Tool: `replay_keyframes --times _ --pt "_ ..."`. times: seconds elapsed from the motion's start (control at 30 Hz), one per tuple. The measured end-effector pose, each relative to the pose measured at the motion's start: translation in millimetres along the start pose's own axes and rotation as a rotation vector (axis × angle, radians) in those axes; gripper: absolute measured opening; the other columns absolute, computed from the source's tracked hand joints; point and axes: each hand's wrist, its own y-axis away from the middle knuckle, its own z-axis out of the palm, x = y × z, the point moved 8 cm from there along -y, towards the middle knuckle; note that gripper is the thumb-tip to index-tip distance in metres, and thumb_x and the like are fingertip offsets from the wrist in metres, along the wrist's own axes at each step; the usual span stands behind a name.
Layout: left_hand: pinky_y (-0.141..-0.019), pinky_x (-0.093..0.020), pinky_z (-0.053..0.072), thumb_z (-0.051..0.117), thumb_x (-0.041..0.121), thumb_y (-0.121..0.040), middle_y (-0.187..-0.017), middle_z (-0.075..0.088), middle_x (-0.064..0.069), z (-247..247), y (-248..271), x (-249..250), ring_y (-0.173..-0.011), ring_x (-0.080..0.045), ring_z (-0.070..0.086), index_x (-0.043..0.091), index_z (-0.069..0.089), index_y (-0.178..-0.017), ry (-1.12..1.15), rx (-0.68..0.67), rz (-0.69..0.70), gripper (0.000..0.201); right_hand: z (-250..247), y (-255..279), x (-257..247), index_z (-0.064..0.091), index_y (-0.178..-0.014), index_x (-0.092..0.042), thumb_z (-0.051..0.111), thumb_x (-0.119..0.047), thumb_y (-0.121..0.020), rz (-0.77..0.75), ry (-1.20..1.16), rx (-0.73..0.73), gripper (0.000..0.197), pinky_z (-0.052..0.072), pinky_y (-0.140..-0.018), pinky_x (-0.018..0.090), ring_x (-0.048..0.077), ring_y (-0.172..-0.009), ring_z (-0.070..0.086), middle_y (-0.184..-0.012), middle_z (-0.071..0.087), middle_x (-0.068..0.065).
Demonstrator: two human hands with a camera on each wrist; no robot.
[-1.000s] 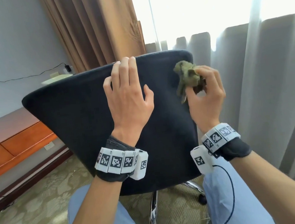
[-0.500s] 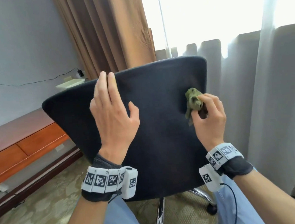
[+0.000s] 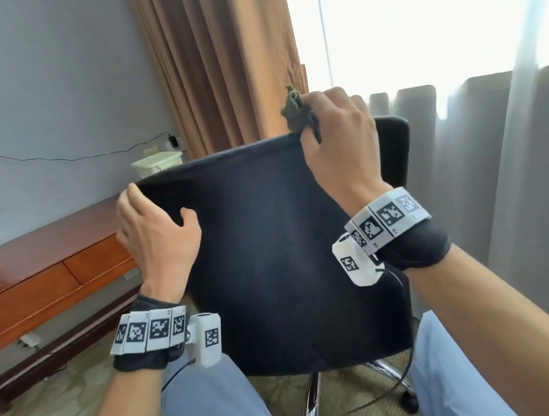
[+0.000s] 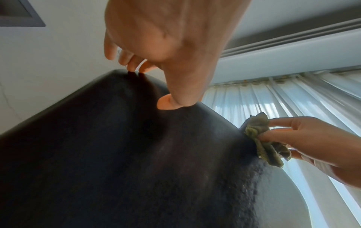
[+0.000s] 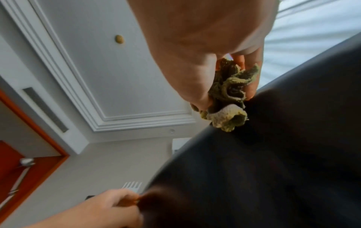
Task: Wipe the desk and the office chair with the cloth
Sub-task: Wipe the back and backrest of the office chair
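Note:
The black backrest of the office chair [image 3: 271, 249] fills the middle of the head view, facing me. My left hand [image 3: 156, 231] grips its upper left corner, fingers hooked over the top edge and thumb on the near face; the left wrist view shows this hand [image 4: 166, 50] the same way. My right hand [image 3: 337, 142] holds a bunched green cloth [image 3: 294, 106] and presses it on the top edge toward the right. The cloth [image 5: 228, 98] is crumpled between thumb and fingers and is also seen in the left wrist view as cloth [image 4: 263, 138]. The wooden desk [image 3: 33, 269] runs along the left wall.
A white box [image 3: 157, 163] sits on the desk's far end near a wall plug and cable. Brown curtain [image 3: 215, 60] and sheer curtains [image 3: 502, 181] hang behind the chair. The chrome chair base [image 3: 313, 408] stands between my knees on patterned carpet.
My right hand rose with the cloth from the backrest's right side to its top edge. My left hand slid left from the flat face and now grips the upper left corner.

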Motion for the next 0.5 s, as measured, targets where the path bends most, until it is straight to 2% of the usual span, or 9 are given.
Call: replay_keyframes --times 0.13,0.27,0.37,0.5 --pt "-0.116 -0.052 0.032 0.068 0.028 -0.091 -0.15 0.039 -0.02 -7 -12 -18 -0.139 -0.036 0.039 0.001 0.032 -0.152 0.11 0.005 -0.039 0.075 31 8 -65 0.067 -0.115 -0.017 0.062 -0.009 -0.093 -0.142 -0.024 -0.045 0.025 0.051 -0.076 0.035 0.025 -0.097 0.056 -0.11 0.065 0.002" --pt "-0.119 -0.049 0.028 0.066 0.021 -0.093 -0.158 0.033 -0.017 -10 -25 -27 -0.146 -0.033 0.032 0.004 0.027 -0.157 0.121 -0.034 -0.032 0.077 76 19 -122 0.068 -0.112 -0.019 0.067 -0.003 -0.085 -0.302 0.001 -0.142 0.032 0.053 -0.067 0.034 0.024 -0.095 0.054 -0.109 0.064 0.0" --pt "-0.119 -0.051 0.033 0.067 0.021 -0.092 -0.156 0.036 -0.014 -4 -32 -32 -0.144 -0.033 0.037 0.008 0.029 -0.155 0.105 -0.1 0.002 0.075 80 17 -116 0.067 -0.113 -0.017 0.067 -0.002 -0.085 -0.249 -0.019 -0.144 0.032 0.053 -0.065 0.036 0.025 -0.094 0.054 -0.11 0.064 0.001" --pt "-0.11 -0.052 0.042 0.068 0.02 -0.089 -0.146 0.043 -0.016 -8 -30 -31 -0.132 -0.036 0.046 0.007 0.037 -0.148 0.08 -0.057 0.058 0.068 63 17 -96 0.066 -0.119 -0.017 0.069 -0.004 -0.088 -0.232 -0.007 -0.131 0.033 0.054 -0.07 0.036 0.026 -0.097 0.056 -0.115 0.065 0.002"
